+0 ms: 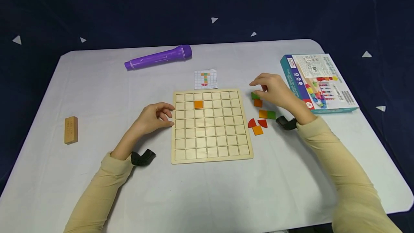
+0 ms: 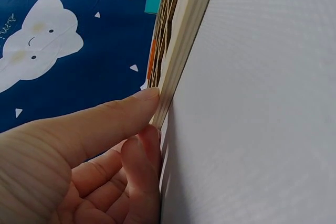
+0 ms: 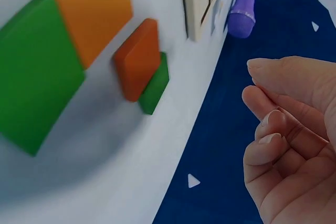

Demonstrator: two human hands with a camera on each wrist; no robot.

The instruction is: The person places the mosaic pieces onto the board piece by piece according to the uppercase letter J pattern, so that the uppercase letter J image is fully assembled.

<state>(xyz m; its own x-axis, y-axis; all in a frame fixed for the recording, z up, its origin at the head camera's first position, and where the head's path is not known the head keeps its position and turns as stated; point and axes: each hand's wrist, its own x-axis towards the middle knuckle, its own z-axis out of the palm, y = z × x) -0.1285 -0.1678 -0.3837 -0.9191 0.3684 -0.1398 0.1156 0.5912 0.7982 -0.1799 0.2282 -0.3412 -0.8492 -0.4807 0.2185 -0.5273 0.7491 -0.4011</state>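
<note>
A square wooden grid board (image 1: 211,131) lies on the table, with one orange square tile (image 1: 198,104) in its upper left part. Thumb and fingertips of my left hand (image 1: 153,118) touch the board's left edge; in the left wrist view the thumb (image 2: 105,124) meets its rim. My right hand (image 1: 273,88) hovers empty over a green tile (image 1: 255,95) and an orange tile (image 1: 257,103), thumb and index finger slightly apart. Below them lie another orange tile (image 1: 263,114) beside a green one (image 1: 271,114), two red quarter-round pieces (image 1: 262,123) and an orange square (image 1: 257,130).
Behind the board lies a small pattern card (image 1: 210,79) with a coloured figure. A purple toy microphone (image 1: 158,58) is at the back, a wooden block (image 1: 70,130) at the left, and a printed box (image 1: 320,83) at the right. Black wrist devices (image 1: 143,158) sit at both wrists.
</note>
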